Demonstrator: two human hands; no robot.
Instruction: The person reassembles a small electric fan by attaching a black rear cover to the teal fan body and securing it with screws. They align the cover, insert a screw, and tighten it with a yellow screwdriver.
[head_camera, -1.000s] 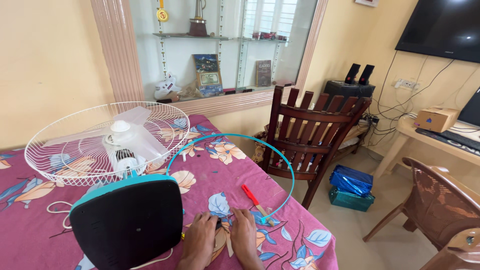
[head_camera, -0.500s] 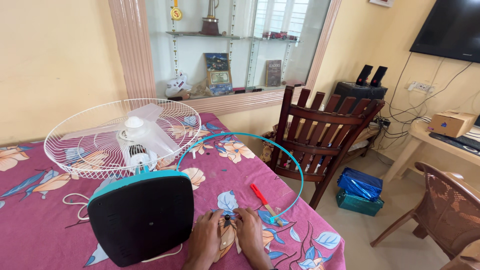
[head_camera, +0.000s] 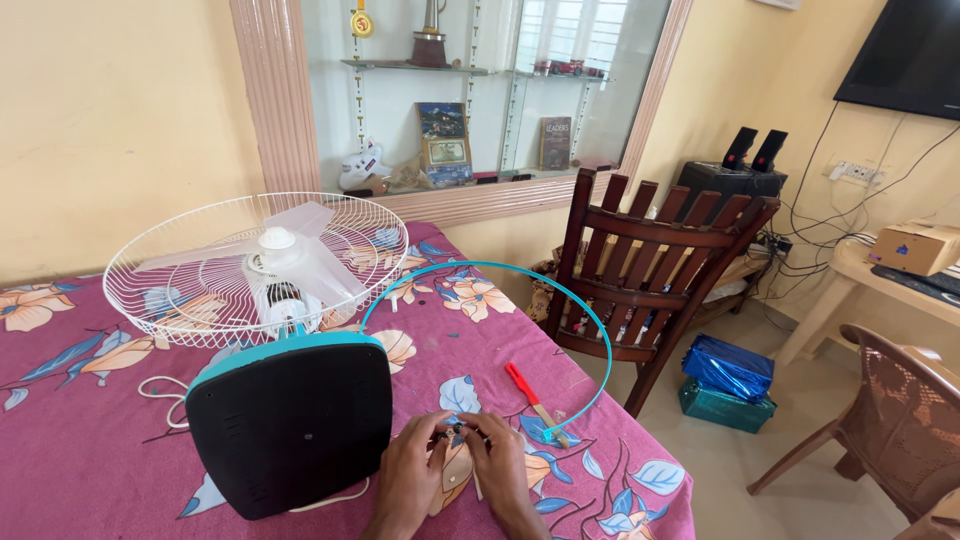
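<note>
Small and dark, a fastener-like part (head_camera: 456, 431) sits pinched between the fingertips of both hands, low over the flowered magenta tablecloth (head_camera: 90, 440) near the table's front edge; it is too tiny to tell its exact shape. The left hand (head_camera: 410, 478) and right hand (head_camera: 497, 470) lie side by side, knuckles up, wrists resting on the cloth, thumbs and forefingers drawn together on the part.

Just left of the grip stands the fan base (head_camera: 290, 425), a rounded square of matte black plastic with a teal rim, tilted on its edge. Beyond it lies the white wire grille (head_camera: 160, 265), a shallow dome of thin spokes, with translucent blades (head_camera: 300, 250) inside. A thin teal ring (head_camera: 545, 300) arcs from behind the base around to the right of the grip, ending beside the right hand. A red-handled screwdriver (head_camera: 527, 391) lies just beyond and right of the fingers, inside that ring. A white cord (head_camera: 165, 400) loops left of the base. A dark wooden slatted chair (head_camera: 660, 270) stands well to the right.
</note>
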